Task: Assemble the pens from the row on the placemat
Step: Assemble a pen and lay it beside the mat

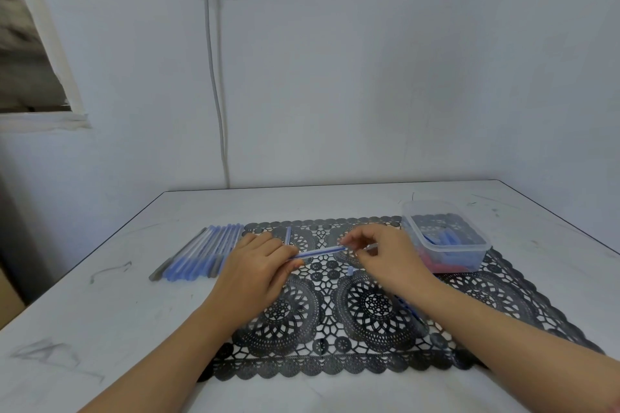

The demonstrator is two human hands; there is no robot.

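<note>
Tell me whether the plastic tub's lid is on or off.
Off. The plastic tub shows an open rim with no lid over it; blue parts lie uncovered inside.

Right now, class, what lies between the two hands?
A blue pen, gripped by the left hand and pinched by the right hand; head view.

A clear blue pen barrel (318, 251) sits nearly level between the left hand (258, 265) and right hand (385, 255), over the black lace placemat (369, 312). The row of blue pens (204, 253) lies side by side just beside its left edge.
</note>
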